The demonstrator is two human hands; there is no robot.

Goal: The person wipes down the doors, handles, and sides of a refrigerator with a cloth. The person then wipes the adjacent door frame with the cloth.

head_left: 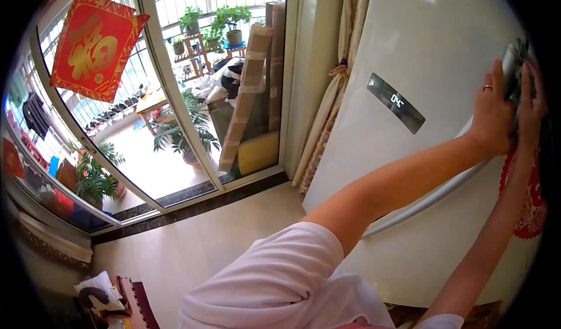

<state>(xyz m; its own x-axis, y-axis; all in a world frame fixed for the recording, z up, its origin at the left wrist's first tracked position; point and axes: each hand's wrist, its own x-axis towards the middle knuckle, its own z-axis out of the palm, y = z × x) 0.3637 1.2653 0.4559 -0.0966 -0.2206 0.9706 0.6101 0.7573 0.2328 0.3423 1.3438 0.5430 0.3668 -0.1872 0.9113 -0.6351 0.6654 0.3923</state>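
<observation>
Both arms reach far to the right, in front of a tall white refrigerator (403, 42). My left hand (494, 118), with a ring on one finger, presses its fingers against a grey and dark object (509, 63) at the view's edge. Close beside it, my right hand (530, 95) has its fingers up against the same object. The object's kind is hidden by the hands and the dark border. A lit display (396, 102) on the refrigerator door reads about 04 °C. Below my left forearm runs a long curved silver door handle (421, 209).
Glass sliding doors (175, 95) with a red and gold decoration (96, 47) stand left. Beyond them are potted plants (234, 28) and tall cardboard boxes (248, 95). A tied curtain (327, 107) hangs beside the refrigerator. A cushion (100, 291) lies at lower left.
</observation>
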